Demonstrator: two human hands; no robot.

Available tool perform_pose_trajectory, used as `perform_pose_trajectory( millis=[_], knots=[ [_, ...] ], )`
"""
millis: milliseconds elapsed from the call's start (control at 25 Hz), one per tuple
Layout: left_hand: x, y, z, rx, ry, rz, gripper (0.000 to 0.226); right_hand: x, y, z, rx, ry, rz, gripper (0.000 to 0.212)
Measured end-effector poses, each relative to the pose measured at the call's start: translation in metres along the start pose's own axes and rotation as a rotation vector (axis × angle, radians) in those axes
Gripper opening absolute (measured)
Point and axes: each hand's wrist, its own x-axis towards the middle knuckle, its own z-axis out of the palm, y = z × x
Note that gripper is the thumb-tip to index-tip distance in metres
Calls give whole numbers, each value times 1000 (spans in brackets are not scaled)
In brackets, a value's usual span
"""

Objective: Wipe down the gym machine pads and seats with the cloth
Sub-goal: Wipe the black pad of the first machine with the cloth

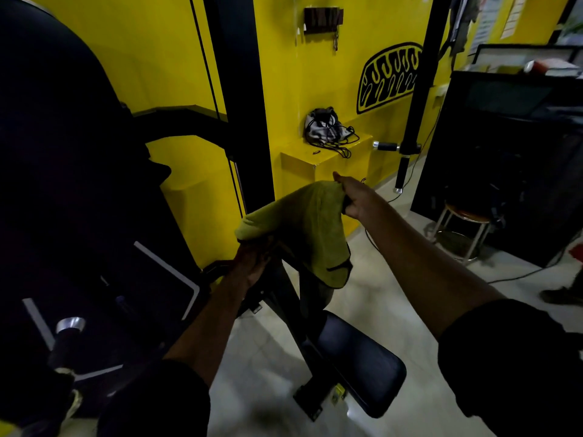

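A yellow-green cloth (307,228) with a dark edge hangs stretched between my two hands, above the machine's frame. My right hand (355,197) pinches its upper right corner, raised towards the yellow wall. My left hand (254,263) grips the cloth's lower left part from below. A loose flap dangles down in the middle. Below the cloth a black padded seat (359,361) sits on a black metal frame (284,298), untouched by either hand. A large dark pad (63,152) fills the left side of the view.
A black upright post (243,105) and cables stand against the yellow wall. A grey bag (325,126) lies on a yellow ledge. A black bar with a handle (407,146) hangs at right, beside a stool (463,228) and a dark desk. A shoe (561,294) shows at the right edge.
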Motion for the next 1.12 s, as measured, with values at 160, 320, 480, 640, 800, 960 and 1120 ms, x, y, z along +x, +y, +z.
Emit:
perform_pose_trajectory(
  millis=[160, 320, 480, 640, 800, 960, 1120],
  knots=[
    [7, 13, 15, -55, 204, 108, 17, 3, -2, -5, 57, -18, -18, 41],
    [17, 32, 10, -88, 322, -21, 47, 2, -1, -15, 164, -67, -40, 25],
    [20, 52, -8, 96, 171, -225, 31, 11, 0, -21, 192, -22, -111, 10],
    [22, 67, -23, 200, 89, -124, 23, 13, -4, -29, 111, -42, -170, 18],
    [18, 72, -34, 456, 153, 160, 33, 24, 0, -42, -60, -38, -162, 31],
    [7, 73, -39, 317, 15, 23, 18, 26, 17, -53, -723, -75, -201, 38],
    [3, 59, -49, 666, -317, -158, 42, 15, 32, -62, -1291, -8, -309, 34]
  ],
)
